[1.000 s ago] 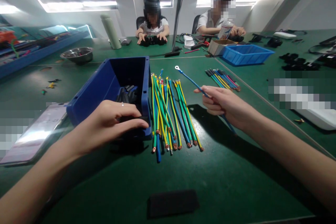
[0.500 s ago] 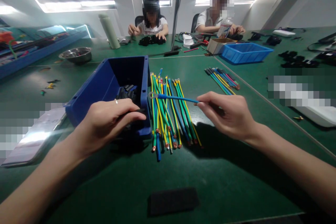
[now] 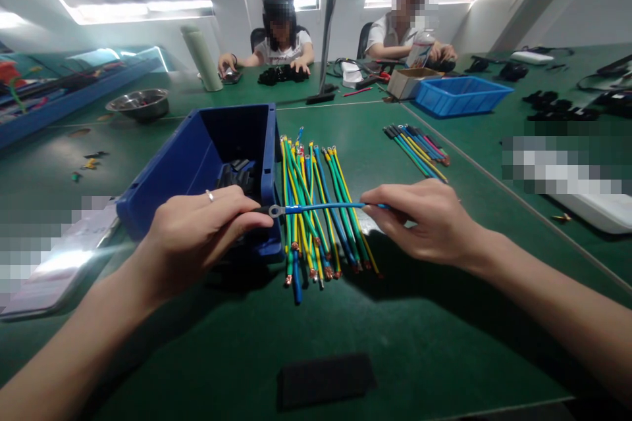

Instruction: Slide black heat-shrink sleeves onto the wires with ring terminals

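Observation:
My left hand [image 3: 200,227] pinches a short black sleeve [image 3: 261,210] in front of the dark blue bin [image 3: 165,161]. Between the fingers of my right hand [image 3: 419,217] is a blue wire [image 3: 330,206], held level, its metal ring terminal [image 3: 276,211] at the tip of the black sleeve. Whether the ring has entered the sleeve I cannot tell. Under the wire lies a spread of green, yellow and blue wires [image 3: 316,237] with bare copper ends. More black sleeves [image 3: 237,175] lie inside the bin.
A smaller bundle of wires with black sleeves [image 3: 417,151] lies behind my right hand. A black block [image 3: 326,379] is near the front edge. Farther back are a metal bowl [image 3: 141,104], a light blue tray [image 3: 461,97], a green bottle [image 3: 201,58] and two people seated across the table.
The blue wire has come down and levelled out in my right hand, bringing its ring to the black sleeve. A person's hand across the table has moved left to a small dark object.

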`<state>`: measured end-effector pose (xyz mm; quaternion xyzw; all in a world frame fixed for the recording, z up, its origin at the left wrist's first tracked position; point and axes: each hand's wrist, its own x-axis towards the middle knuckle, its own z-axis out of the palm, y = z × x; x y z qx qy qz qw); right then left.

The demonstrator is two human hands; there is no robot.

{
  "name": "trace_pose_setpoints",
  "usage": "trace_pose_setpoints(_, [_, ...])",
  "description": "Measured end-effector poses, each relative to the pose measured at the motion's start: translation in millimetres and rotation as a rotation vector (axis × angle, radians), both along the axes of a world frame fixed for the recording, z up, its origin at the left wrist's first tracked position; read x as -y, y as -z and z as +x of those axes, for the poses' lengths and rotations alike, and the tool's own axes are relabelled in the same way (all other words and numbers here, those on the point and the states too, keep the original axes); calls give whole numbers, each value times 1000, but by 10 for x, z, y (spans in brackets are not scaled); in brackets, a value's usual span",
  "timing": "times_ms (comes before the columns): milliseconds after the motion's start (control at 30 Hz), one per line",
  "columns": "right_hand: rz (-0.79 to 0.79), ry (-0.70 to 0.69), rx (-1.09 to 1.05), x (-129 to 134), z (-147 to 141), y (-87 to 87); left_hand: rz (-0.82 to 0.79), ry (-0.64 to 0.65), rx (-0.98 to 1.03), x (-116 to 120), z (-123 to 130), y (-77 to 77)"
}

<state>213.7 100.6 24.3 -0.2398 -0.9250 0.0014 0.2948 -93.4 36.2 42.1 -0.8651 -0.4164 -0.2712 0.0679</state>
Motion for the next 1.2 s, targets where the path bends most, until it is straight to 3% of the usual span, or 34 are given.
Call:
trace_pose_setpoints(133, [47, -26, 17, 22, -32, -3, 47, -27, -44, 11, 55, 6])
trace_pose_setpoints(367, [103, -96, 12, 29, -53, 37, 283, 102, -140, -75, 76, 29])
trace_pose_setpoints(767, [104, -129, -52, 7, -31, 37, 288, 147, -159, -71, 43, 74])
trace_pose_setpoints(1033, [124, -125, -111, 81, -34, -2, 296, 99, -108, -2, 112, -25])
trace_pose_setpoints(1200, [242, -133, -89, 74, 0, -26, 303, 131, -127, 0, 99, -1])
